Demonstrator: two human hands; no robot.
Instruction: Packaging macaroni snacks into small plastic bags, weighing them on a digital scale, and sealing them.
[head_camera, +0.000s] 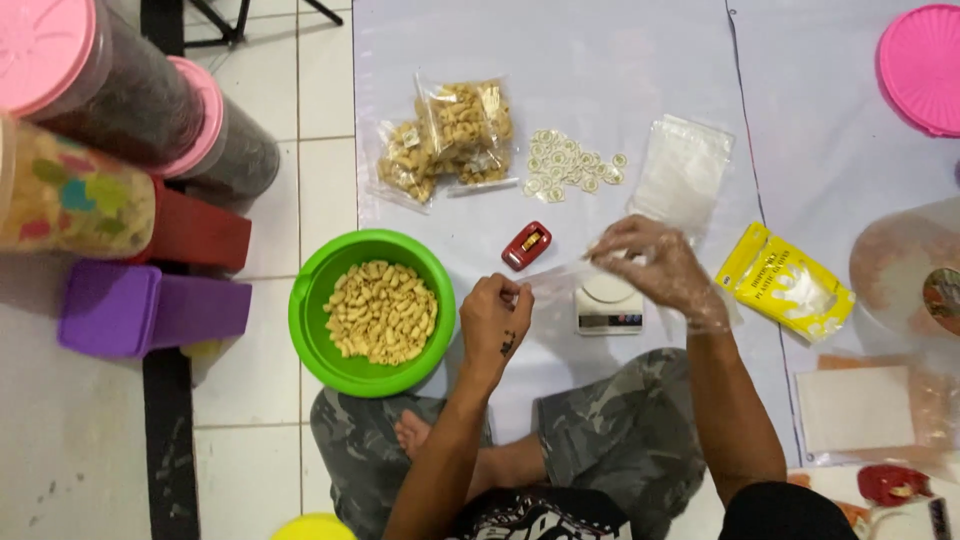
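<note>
My left hand (492, 320) pinches one end of an empty clear plastic bag (560, 272). My right hand (655, 268), in a thin clear plastic glove, holds the bag's other end above a small white digital scale (607, 305). Left of my hands stands a green bowl (310, 330) filled with pale tube-shaped snacks (382, 312). A small red box (526, 245) lies just beyond the bag. I sit cross-legged in camouflage shorts.
Two filled snack bags (450, 140), a cluster of small round labels (570, 165) and a stack of clear bags (682, 175) lie on the white sheet. A yellow packet (785, 282) lies right. Jars with pink lids (120, 90) and purple stools (140, 310) stand left.
</note>
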